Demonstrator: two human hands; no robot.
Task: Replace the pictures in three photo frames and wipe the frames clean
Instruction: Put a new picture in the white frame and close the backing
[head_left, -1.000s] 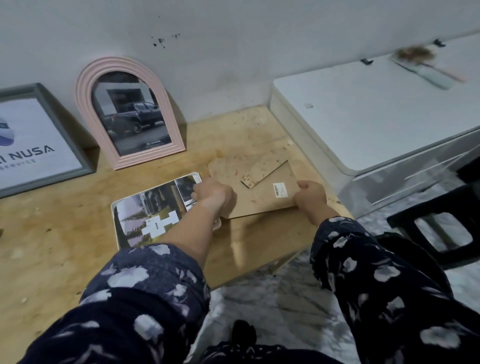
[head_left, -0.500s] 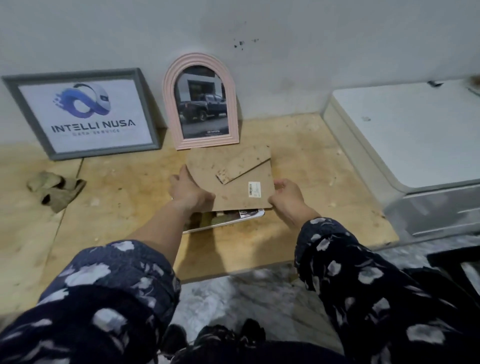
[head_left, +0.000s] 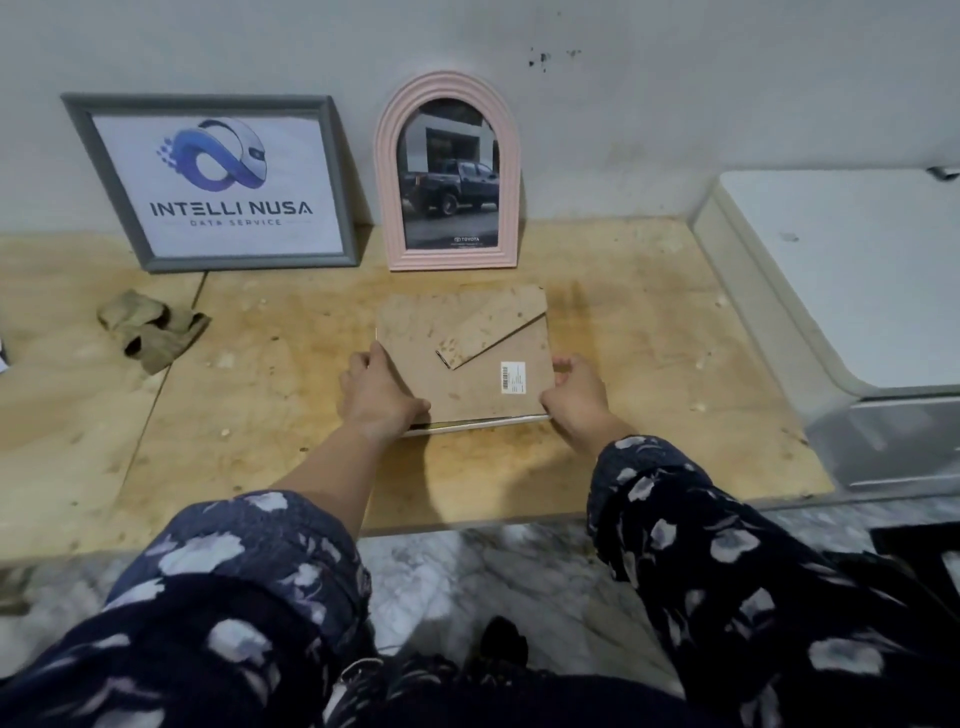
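A brown backing board (head_left: 467, 374) with a folded stand and a barcode sticker lies flat on a white frame (head_left: 478, 425), which shows only as a thin strip along the near edge. My left hand (head_left: 376, 392) grips the board's left edge and my right hand (head_left: 574, 395) grips its right edge. The picture under the board is hidden. A grey rectangular frame (head_left: 213, 182) with a blue logo print and a pink arched frame (head_left: 448, 174) with a pickup truck photo lean upright against the wall behind.
A crumpled olive cloth (head_left: 150, 327) lies on the wooden tabletop (head_left: 260, 441) at the left. A white appliance lid (head_left: 852, 280) stands at the right. The table's front edge runs just below my forearms, with marble floor (head_left: 493, 582) beneath.
The backing board has moved left from beside the frame onto it, covering the picture that lay face up. Both hands stayed on the board's edges. The view has swung left.
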